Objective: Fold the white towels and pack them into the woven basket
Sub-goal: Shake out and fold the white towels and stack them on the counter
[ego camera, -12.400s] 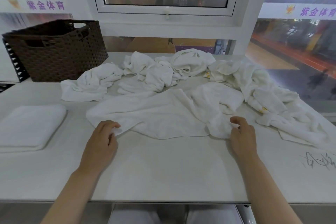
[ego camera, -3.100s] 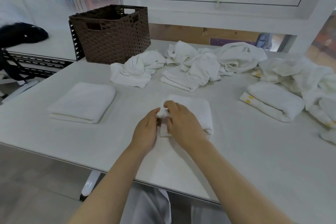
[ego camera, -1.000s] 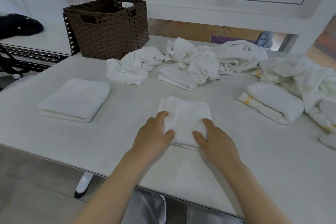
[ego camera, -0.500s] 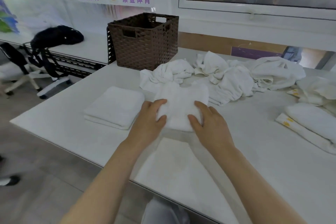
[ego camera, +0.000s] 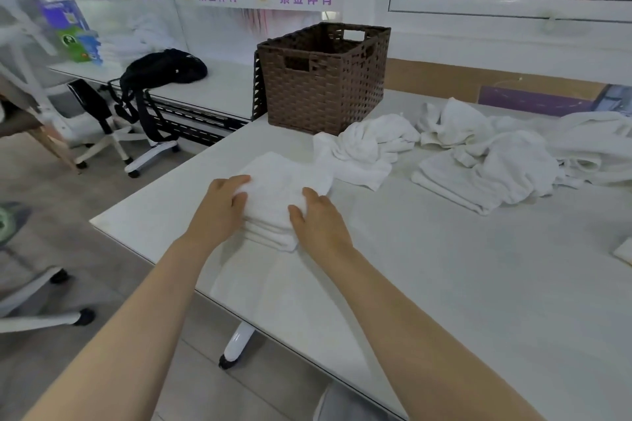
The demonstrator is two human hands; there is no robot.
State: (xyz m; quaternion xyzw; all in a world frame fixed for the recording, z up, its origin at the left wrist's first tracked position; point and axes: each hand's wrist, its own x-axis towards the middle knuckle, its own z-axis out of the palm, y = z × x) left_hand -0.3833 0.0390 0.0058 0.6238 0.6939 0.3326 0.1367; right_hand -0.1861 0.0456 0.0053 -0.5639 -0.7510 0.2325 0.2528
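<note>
Gripping the folded towel (ego camera: 280, 188) from both sides atop another near the table (ego camera: 444, 267) corner, the left hand (ego camera: 219, 212) and right hand (ego camera: 318, 222) could skew the stack; basket (ego camera: 321, 85) beyond.

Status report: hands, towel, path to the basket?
Left hand and right hand grip folded towel atop stack. Woven basket beyond, crumpled towel beside the path.
</note>
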